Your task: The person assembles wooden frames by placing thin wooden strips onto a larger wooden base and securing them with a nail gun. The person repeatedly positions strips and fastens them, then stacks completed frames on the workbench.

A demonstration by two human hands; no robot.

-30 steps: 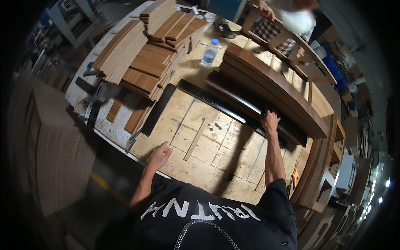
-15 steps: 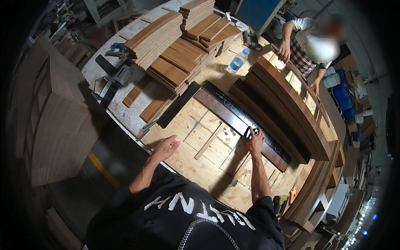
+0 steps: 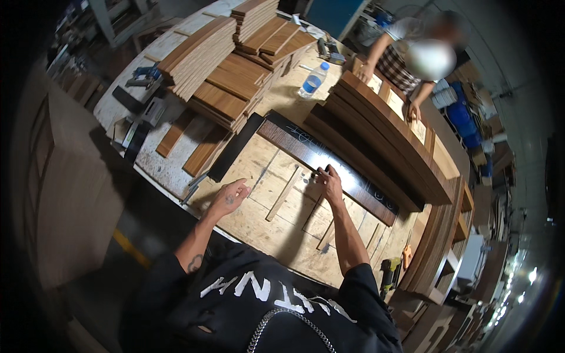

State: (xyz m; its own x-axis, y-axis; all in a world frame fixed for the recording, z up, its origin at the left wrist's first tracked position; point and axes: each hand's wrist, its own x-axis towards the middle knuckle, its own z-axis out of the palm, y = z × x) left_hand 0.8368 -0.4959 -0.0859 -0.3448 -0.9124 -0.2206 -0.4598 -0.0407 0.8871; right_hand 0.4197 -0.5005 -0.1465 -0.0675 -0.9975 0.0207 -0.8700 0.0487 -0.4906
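A long dark brown board (image 3: 286, 143) with a glossy face lies slantwise across the worktable. Along its far side runs a black panel (image 3: 377, 196) with pale chalk-like marks. My right hand (image 3: 333, 185) is at the near edge of the brown board, its fingers curled round a small dark thing that they mostly hide. To the left, my left hand (image 3: 229, 198) hovers over the bare wood of the table, fingers loosely stretched and holding nothing. A short black board (image 3: 236, 147) meets the brown board's left end. Thin wooden strips (image 3: 283, 194) lie between my hands and the board.
Stacked curved dark boards (image 3: 391, 141) rise beyond the panel. A co-worker's hands (image 3: 414, 110) rest on pieces behind them. Brown planks (image 3: 226, 88) are piled at the far left, near a water bottle (image 3: 313, 80). A yellow-green power tool (image 3: 389, 273) sits at lower right.
My right hand has shifted slightly left, to the board's near edge; the black-and-white thing under it no longer shows plainly. The co-worker's hands have moved. The whole view has shifted a little.
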